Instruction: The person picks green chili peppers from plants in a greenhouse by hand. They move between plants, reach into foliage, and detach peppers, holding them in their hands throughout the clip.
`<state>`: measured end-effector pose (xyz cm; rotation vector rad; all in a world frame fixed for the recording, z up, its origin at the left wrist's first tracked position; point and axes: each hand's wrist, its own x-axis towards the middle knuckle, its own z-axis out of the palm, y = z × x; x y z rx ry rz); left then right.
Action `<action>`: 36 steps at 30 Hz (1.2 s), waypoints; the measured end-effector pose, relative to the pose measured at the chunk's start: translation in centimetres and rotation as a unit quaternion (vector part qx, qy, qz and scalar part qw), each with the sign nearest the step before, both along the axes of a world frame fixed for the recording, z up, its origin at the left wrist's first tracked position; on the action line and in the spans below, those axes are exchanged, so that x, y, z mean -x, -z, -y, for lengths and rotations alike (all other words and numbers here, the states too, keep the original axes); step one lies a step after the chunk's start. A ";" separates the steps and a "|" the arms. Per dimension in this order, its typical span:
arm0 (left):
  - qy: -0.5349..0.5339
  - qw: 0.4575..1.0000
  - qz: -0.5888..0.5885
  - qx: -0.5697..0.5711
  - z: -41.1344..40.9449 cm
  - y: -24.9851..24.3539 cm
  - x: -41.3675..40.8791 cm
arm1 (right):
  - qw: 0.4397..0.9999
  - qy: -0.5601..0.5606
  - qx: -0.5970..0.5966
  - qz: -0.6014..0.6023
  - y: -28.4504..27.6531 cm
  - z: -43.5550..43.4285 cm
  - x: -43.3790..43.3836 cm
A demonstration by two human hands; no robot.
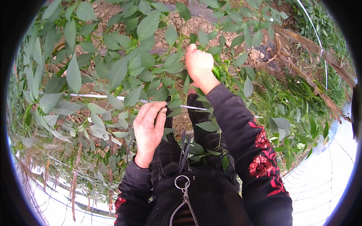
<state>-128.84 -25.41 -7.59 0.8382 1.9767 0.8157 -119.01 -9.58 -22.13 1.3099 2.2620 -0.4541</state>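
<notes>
My left hand (150, 124) is at the white string (121, 98) that runs across the pepper plants. Its thumb and fingertips are pinched together on the string. Farther out, my right hand (199, 63) is curled among the leaves beside a green pepper stem (180, 42), thumb side up. Its fingers are turned away from view, so what they hold is hidden. Just right of that wrist hang shiny green peppers (216, 72). Broad leaves (118, 72) of the pepper plant spread to the left of both hands.
Cloddy brown soil (195, 21) shows between the plants. A dry wooden stake (333, 63) slants at the right, with white cord (312, 22) near it. Thin black strips (184, 152) stick up at my waist. Upright sticks (75, 180) stand at the lower left.
</notes>
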 end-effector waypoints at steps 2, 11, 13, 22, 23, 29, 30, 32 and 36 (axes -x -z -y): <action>-0.005 1.000 0.005 0.001 0.1 0.3 0.0 | 0.999 -0.013 0.012 0.042 -0.9 -1.3 -1.0; -0.007 1.000 0.002 -0.022 -1.2 0.2 -0.2 | 0.981 0.002 0.060 -0.186 -2.4 -4.1 -6.2; -0.014 1.000 0.011 -0.025 -2.0 -0.8 -0.4 | 0.946 0.114 0.159 -0.258 -4.8 -3.5 -6.4; 0.231 0.944 -0.200 -0.125 -8.9 -4.7 -0.5 | 0.911 -0.144 0.090 -0.375 -19.5 -3.7 -7.2; 0.265 0.953 -0.132 -0.059 -8.5 -4.5 -0.1 | 0.903 -0.159 0.102 -0.385 -21.0 -4.0 -7.3; -0.147 0.866 0.479 0.006 -8.4 -6.0 -1.7 | 0.944 0.084 -0.221 -0.232 -24.4 -8.3 -8.6; -0.208 0.816 0.539 -0.006 -8.9 -6.7 -1.9 | 0.957 0.072 -0.215 -0.179 -25.0 -8.8 -9.2; -0.194 0.829 0.525 0.007 -10.4 -8.6 -2.8 | 0.935 0.125 0.004 -0.331 -25.8 -9.1 -9.8; -0.033 0.859 0.510 0.024 -12.6 -13.2 -3.8 | 0.716 0.229 0.471 -0.462 -27.8 -8.7 -7.5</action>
